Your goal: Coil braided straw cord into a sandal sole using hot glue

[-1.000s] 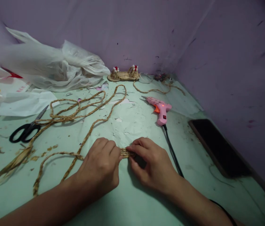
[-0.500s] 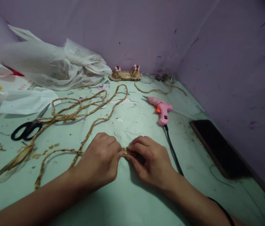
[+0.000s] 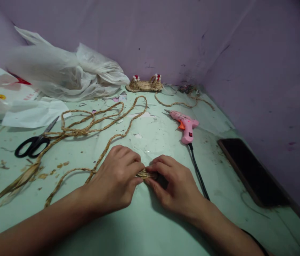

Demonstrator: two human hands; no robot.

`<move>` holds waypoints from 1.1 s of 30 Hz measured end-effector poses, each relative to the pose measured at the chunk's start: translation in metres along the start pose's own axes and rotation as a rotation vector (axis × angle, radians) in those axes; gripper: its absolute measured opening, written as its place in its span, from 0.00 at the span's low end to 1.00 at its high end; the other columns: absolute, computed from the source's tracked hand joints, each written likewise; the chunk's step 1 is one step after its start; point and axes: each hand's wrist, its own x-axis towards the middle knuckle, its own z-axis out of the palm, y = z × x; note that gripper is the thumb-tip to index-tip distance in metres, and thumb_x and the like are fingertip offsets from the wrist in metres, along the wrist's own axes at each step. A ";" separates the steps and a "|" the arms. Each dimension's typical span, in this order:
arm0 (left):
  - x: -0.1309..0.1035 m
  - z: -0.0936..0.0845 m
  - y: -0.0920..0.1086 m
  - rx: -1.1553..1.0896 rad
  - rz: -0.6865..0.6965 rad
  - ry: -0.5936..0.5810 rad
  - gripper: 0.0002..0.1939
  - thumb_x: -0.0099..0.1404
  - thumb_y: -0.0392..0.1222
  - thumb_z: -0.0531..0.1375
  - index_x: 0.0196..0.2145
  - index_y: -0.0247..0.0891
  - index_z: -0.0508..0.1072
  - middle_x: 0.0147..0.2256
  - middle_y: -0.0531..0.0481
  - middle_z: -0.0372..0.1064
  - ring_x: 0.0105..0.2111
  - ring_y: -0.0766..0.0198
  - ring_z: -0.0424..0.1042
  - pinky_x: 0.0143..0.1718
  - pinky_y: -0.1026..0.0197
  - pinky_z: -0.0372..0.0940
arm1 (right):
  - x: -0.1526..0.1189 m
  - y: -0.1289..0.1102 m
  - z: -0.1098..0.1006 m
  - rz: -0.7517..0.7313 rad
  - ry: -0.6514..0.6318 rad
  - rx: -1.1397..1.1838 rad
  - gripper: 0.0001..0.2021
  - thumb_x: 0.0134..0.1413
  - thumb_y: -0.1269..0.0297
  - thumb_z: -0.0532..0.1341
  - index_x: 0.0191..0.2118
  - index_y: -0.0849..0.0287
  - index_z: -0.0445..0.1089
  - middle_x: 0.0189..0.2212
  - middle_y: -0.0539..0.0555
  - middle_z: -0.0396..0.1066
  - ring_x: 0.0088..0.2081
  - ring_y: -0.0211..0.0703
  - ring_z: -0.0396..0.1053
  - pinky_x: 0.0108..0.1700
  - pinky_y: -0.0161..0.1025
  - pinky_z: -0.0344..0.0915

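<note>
A purple wall (image 3: 181, 32) bounds the far and right sides of the pale green table (image 3: 144, 227). A white plastic bag (image 3: 59, 71) occupies the far left. The braided rope (image 3: 77, 132) lies in loose loops at centre-left, one length passing behind the left wrist. A dark phone (image 3: 253, 170) rests at right. The left hand (image 3: 119, 176) and right hand (image 3: 175, 181), near centre, each pinch the braided piece between thumb and fingers. Right of centre lies a pink glue gun (image 3: 187, 129); at left, scissors (image 3: 38, 139); at far centre, a beaded woven item (image 3: 144, 86). Smallest noted: the braided piece (image 3: 147, 173), between the hands, partly hidden by fingers.
</note>
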 end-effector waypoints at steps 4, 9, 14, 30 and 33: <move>0.002 0.001 0.000 -0.001 0.006 -0.007 0.08 0.60 0.33 0.56 0.36 0.34 0.73 0.33 0.45 0.68 0.36 0.56 0.63 0.40 0.50 0.57 | -0.004 0.004 -0.012 0.048 -0.070 0.125 0.19 0.47 0.69 0.62 0.47 0.62 0.65 0.34 0.55 0.70 0.33 0.41 0.66 0.35 0.39 0.65; 0.002 0.002 0.000 -0.018 -0.022 -0.019 0.08 0.59 0.33 0.56 0.35 0.34 0.73 0.32 0.46 0.67 0.36 0.56 0.63 0.40 0.50 0.57 | -0.006 0.006 -0.014 0.047 -0.048 0.082 0.09 0.47 0.71 0.61 0.38 0.61 0.70 0.30 0.54 0.68 0.31 0.41 0.65 0.33 0.38 0.63; 0.002 0.002 0.000 -0.035 -0.044 -0.030 0.07 0.59 0.33 0.56 0.34 0.35 0.73 0.32 0.46 0.67 0.36 0.56 0.63 0.41 0.50 0.57 | -0.002 0.006 -0.005 0.040 -0.025 0.096 0.06 0.49 0.73 0.58 0.33 0.62 0.71 0.29 0.54 0.68 0.29 0.40 0.65 0.30 0.37 0.62; -0.010 -0.038 -0.011 -0.058 -0.098 -0.035 0.09 0.60 0.39 0.57 0.38 0.36 0.72 0.36 0.46 0.71 0.38 0.58 0.67 0.42 0.54 0.62 | 0.005 -0.003 -0.006 -0.058 -0.036 -0.149 0.18 0.49 0.61 0.63 0.47 0.59 0.68 0.40 0.58 0.70 0.40 0.49 0.67 0.38 0.46 0.66; -0.008 -0.032 -0.010 -0.021 -0.160 -0.058 0.08 0.61 0.36 0.54 0.35 0.37 0.74 0.32 0.47 0.71 0.36 0.59 0.68 0.41 0.54 0.62 | 0.012 -0.009 -0.004 -0.084 -0.045 -0.192 0.12 0.52 0.64 0.60 0.43 0.58 0.70 0.38 0.56 0.71 0.38 0.48 0.67 0.36 0.44 0.66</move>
